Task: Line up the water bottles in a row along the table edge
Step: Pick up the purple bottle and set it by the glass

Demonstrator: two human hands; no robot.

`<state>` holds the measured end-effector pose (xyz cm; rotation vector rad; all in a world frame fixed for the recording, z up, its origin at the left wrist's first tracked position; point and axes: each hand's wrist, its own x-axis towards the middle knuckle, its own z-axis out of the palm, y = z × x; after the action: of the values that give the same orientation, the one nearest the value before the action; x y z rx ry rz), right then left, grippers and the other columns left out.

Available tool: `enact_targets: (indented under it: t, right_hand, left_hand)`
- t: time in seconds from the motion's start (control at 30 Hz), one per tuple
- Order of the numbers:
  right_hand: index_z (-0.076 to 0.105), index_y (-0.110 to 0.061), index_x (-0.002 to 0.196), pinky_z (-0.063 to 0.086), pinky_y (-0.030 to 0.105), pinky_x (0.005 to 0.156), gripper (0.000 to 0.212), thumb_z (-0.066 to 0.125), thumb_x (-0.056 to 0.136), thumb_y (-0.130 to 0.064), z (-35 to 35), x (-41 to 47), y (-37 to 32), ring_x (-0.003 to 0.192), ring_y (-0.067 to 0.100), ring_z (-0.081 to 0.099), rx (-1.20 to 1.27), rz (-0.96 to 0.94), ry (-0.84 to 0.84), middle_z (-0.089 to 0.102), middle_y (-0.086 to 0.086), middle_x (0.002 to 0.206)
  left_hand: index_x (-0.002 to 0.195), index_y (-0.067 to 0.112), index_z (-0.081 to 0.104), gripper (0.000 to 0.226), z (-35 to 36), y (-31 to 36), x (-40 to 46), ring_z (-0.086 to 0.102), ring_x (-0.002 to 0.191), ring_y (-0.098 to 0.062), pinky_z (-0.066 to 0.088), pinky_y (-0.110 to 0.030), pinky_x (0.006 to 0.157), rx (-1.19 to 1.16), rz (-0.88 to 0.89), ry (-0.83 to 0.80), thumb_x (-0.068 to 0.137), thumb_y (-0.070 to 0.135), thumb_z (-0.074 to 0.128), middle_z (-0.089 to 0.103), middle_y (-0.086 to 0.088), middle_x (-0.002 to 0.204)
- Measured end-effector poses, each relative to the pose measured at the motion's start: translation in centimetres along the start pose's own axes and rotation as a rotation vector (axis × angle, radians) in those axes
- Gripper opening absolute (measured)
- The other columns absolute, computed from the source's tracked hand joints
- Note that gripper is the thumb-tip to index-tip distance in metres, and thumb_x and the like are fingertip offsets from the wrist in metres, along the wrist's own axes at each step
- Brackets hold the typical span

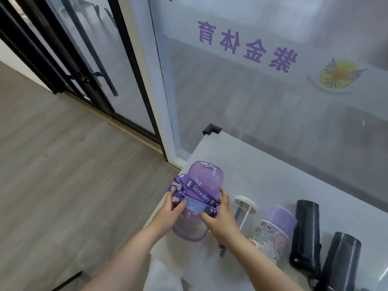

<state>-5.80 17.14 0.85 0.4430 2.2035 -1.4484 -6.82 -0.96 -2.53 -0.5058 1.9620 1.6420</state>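
Frosted glass wall (pixel 273 101) backed your white table (pixel 262 175). The translucent purple bottle (pixel 199 198) sat at its left corner, strap (pixel 199 191) wrapped around. Your left hand (pixel 170 213) and right hand (pixel 220 217) both gripped it. Beside it stood a clear tumbler (pixel 244 211), a printed bottle (pixel 275 229), and two black flasks (pixel 306 234).
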Motion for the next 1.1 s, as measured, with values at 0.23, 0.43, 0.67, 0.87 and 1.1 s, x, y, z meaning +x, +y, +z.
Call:
enact_targets:
  t: [0.23,0.43,0.67,0.87,1.1]
  right_hand:
    - [0.016,-0.038,0.146,0.049,0.01,0.081,0.099,0.081,0.072,-0.031,1.5,0.7,-1.0,0.109,0.001,0.059,0.14,0.018,0.097,0.05,-0.008,0.131]
    - [0.033,-0.043,0.127,0.057,0.033,0.087,0.064,0.075,0.08,-0.033,0.5,1.7,-4.4,0.098,0.009,0.065,0.284,0.07,0.138,0.054,-0.02,0.112]
    - [0.058,-0.013,0.116,0.059,0.038,0.078,0.024,0.059,0.094,-0.021,-2.1,4.0,-7.8,0.079,0.028,0.067,0.657,0.301,0.172,0.066,0.022,0.106]
    - [0.066,-0.001,0.108,0.058,0.032,0.071,0.028,0.043,0.094,-0.003,-4.0,5.6,-9.1,0.077,0.025,0.065,0.842,0.308,0.184,0.07,0.016,0.091]
    - [0.056,-0.023,0.119,0.057,0.028,0.077,0.039,0.065,0.085,-0.005,-3.6,6.7,-9.1,0.078,0.02,0.062,0.733,0.124,0.226,0.068,0.007,0.094]
  left_hand:
    - [0.124,0.03,0.045,0.037,-2.3,1.5,1.7,0.061,0.067,-0.005,0.049,-0.024,0.064,0.068,0.037,-0.15,0.092,0.03,0.062,0.069,0.006,0.077]
    - [0.109,0.023,0.058,0.02,-5.6,6.3,3.9,0.06,0.063,-0.013,0.051,-0.029,0.067,0.157,0.091,-0.266,0.093,0.034,0.057,0.065,0.003,0.072]
    - [0.097,0.026,0.069,0.024,-7.6,11.2,7.9,0.067,0.086,-0.022,0.053,-0.047,0.086,0.257,0.21,-0.329,0.094,0.026,0.045,0.073,-0.003,0.091]
    - [0.099,0.029,0.061,0.013,-7.4,13.3,11.9,0.059,0.097,-0.014,0.05,-0.036,0.086,0.518,0.429,-0.311,0.092,0.039,0.055,0.061,0.002,0.104]
    - [0.12,0.043,0.05,0.03,-4.9,15.4,13.4,0.058,0.106,-0.014,0.05,-0.036,0.091,0.147,0.317,-0.487,0.092,0.034,0.046,0.061,0.012,0.117]
